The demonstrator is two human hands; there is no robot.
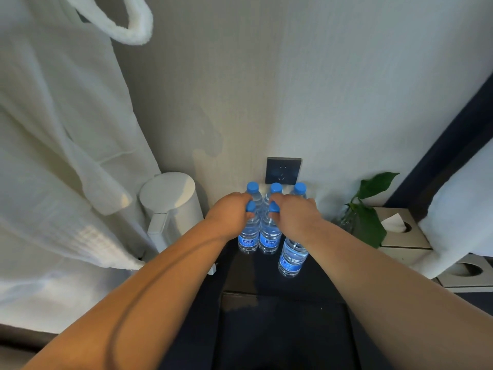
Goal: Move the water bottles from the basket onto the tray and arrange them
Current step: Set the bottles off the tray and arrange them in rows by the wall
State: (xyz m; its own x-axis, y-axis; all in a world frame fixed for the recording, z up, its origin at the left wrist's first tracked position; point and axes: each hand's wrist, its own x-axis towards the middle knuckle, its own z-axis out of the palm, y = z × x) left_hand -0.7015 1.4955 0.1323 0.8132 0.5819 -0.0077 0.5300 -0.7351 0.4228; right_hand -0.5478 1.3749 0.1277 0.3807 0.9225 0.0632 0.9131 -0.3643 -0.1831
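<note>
Several clear water bottles with blue caps stand on a dark tray (248, 276) against the wall. Three caps show in the back row: back left bottle (252, 188), back middle bottle (275, 188), back right bottle (299, 188). My left hand (229, 210) grips the neck of the front left bottle (248, 239). My right hand (296, 214) grips the neck of the front middle bottle (270, 240). A front right bottle (292, 259) stands a little nearer to me, its top hidden under my right wrist. No basket is clearly in view.
A white kettle (170, 206) stands just left of the bottles, beside a hanging white bathrobe (53, 156). A dark wall socket (283, 170) sits behind the bottles. To the right are a green plant (370, 209) and a tissue box (402, 231).
</note>
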